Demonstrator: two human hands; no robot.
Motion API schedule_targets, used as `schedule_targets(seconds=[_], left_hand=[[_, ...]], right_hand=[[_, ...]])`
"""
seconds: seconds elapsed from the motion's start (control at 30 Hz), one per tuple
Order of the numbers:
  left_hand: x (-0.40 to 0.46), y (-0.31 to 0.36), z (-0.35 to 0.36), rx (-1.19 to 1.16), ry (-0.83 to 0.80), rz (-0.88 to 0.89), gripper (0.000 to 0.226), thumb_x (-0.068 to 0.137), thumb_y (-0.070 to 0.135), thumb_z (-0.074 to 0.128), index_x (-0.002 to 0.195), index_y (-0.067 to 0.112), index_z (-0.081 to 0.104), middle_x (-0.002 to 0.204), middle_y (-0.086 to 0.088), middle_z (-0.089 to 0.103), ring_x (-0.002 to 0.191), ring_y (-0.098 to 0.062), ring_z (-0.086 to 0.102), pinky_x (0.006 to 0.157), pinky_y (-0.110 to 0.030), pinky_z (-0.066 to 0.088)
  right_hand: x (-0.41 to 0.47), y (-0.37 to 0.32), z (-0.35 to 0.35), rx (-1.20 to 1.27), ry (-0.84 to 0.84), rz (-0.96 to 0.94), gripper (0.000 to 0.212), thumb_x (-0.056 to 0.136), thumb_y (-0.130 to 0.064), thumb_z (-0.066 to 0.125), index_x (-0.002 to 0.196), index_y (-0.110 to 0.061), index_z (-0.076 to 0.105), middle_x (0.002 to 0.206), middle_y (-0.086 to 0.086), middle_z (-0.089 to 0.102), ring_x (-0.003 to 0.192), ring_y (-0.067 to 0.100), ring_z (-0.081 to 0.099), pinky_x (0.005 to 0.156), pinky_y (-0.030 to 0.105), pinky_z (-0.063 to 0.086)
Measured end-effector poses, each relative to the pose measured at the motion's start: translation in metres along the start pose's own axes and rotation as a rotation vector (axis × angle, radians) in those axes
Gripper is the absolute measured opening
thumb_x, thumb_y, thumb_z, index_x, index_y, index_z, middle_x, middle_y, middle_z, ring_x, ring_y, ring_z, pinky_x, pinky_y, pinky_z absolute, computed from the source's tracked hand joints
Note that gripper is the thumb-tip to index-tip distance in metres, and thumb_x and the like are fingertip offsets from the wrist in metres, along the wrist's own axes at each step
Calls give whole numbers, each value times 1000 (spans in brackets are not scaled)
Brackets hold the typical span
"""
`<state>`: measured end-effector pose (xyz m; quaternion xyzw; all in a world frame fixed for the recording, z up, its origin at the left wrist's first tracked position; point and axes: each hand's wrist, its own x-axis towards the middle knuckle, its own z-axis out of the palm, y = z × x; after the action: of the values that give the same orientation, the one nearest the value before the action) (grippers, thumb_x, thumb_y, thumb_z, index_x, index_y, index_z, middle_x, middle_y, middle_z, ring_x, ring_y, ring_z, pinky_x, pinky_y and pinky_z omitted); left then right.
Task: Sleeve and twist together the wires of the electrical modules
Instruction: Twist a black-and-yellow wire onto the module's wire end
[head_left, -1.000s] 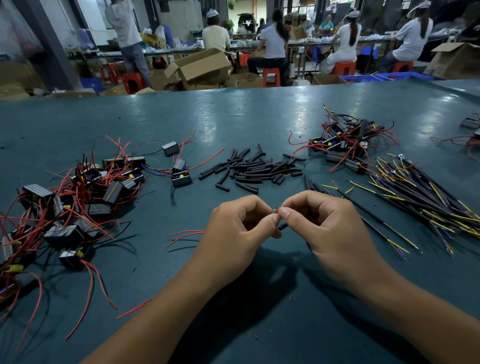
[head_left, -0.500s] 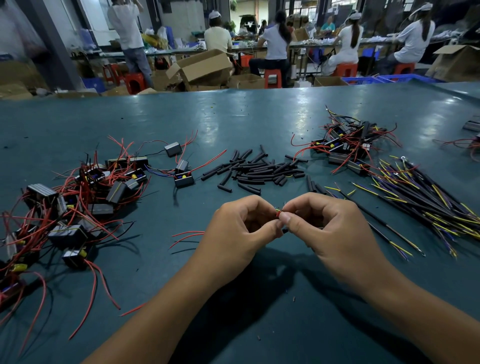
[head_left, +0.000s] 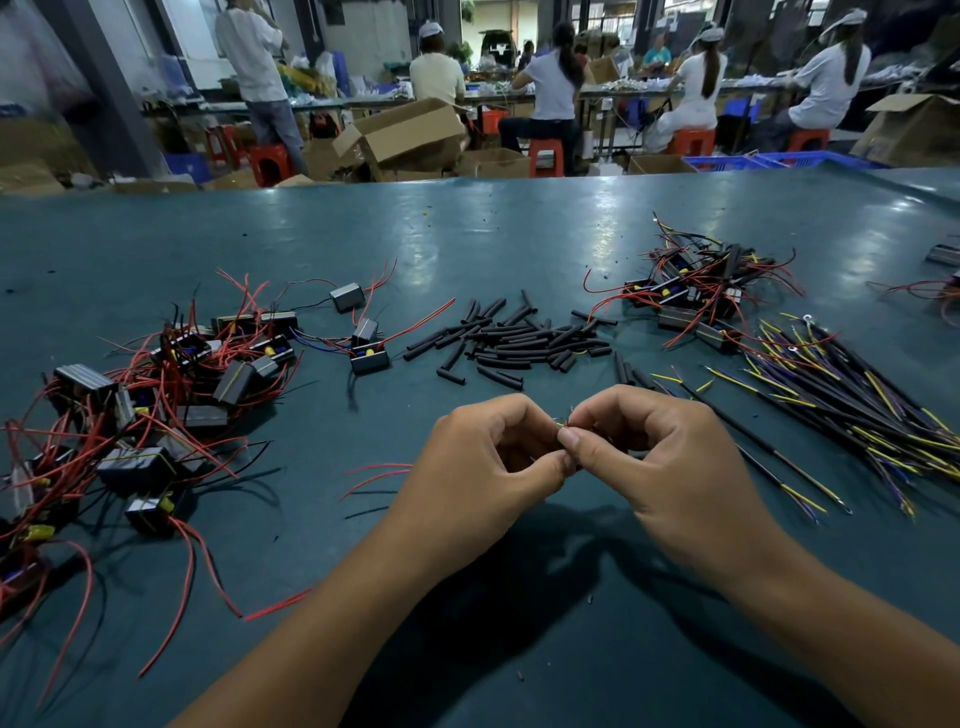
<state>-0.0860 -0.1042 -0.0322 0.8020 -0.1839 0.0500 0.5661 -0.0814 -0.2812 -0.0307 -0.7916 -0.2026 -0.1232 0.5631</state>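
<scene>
My left hand (head_left: 488, 467) and my right hand (head_left: 670, 467) meet fingertip to fingertip over the green table. Between thumbs and forefingers they pinch thin wire ends (head_left: 563, 425), showing red and green with bare strands. Red wires (head_left: 379, 475) trail out to the left from under my left hand; the module they belong to is hidden. A long black sleeved wire (head_left: 769, 452) runs to the right from behind my right hand. A pile of short black sleeves (head_left: 519, 340) lies beyond my hands.
A heap of black modules with red wires (head_left: 140, 395) fills the left side. Another module heap (head_left: 696, 296) sits at the far right, with a bundle of yellow and purple sleeved wires (head_left: 857, 410) in front of it. People work at benches beyond the table edge (head_left: 467, 179).
My fingertips have shifted slightly on the wire ends; both hands stay together at the same spot. The camera view has dipped a little.
</scene>
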Motion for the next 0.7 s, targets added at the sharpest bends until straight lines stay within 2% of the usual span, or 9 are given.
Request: schedule_targets(seconds=[0.03,0.07,0.13,0.2,0.33,0.43,0.5,0.63,0.7], left_hand=[[-1,3,-1,33,31,26,5,86,20,74,87,19,68,77,6,72,61,-20,65,56,-40,53],[-2,5,-3,80,71,63,4,86,24,70,88,22,67,76,10,70,59,-22,63,55,-40,53],[-3,10,-7,177,131,160,4,86,29,67,88,25,66,73,19,64,55,-11,56,51,-26,48],[-3,15,-9,275,132,234,7,89,31,68,88,24,67,73,20,59,57,-6,50,54,-12,37],[-1,18,-8,421,157,300,12,92,25,65,82,20,67,69,18,54,61,3,49,58,-8,31],[-1,19,-9,441,172,279,14,91,25,64,77,22,65,63,21,50,58,4,48,57,-8,30],[-2,20,-7,411,177,221,17,89,25,64,73,21,64,57,19,50,54,1,47,54,-9,30],[-2,22,-8,174,144,2,22,87,11,67,66,14,64,45,16,50,40,0,43,43,-8,30],[-4,26,-9,141,133,-35,21,86,9,67,65,11,64,42,14,49,37,0,42,40,-9,29]], right_hand=[[0,0,-1,-14,1,-11,11,86,-16,75,77,-20,70,68,5,67,65,31,60,63,45,50],[0,-1,-1,-34,0,-28,11,86,-16,75,77,-20,70,68,3,66,64,28,59,62,42,50],[-1,-4,-2,-82,-11,-70,12,86,-16,75,77,-22,69,67,-3,65,61,19,58,59,32,49],[-2,-5,-3,-118,-21,-102,11,85,-17,72,78,-24,69,68,-6,65,60,13,58,57,27,48],[-3,-7,-3,-190,-19,-154,7,82,-19,67,80,-24,71,71,-7,66,63,10,59,58,25,47],[-3,-7,-1,-236,-14,-209,8,82,-17,67,81,-24,71,71,-12,64,65,10,60,57,13,40],[-3,-8,-1,-253,-7,-234,8,82,-15,68,81,-23,71,70,-12,63,63,8,58,57,10,37],[-4,-9,2,-331,-16,-308,4,84,-17,68,82,-19,70,71,-10,64,64,9,59,58,21,45],[-4,-9,2,-360,-15,-332,4,85,-19,67,83,-18,70,72,-11,64,64,9,59,58,27,46]])
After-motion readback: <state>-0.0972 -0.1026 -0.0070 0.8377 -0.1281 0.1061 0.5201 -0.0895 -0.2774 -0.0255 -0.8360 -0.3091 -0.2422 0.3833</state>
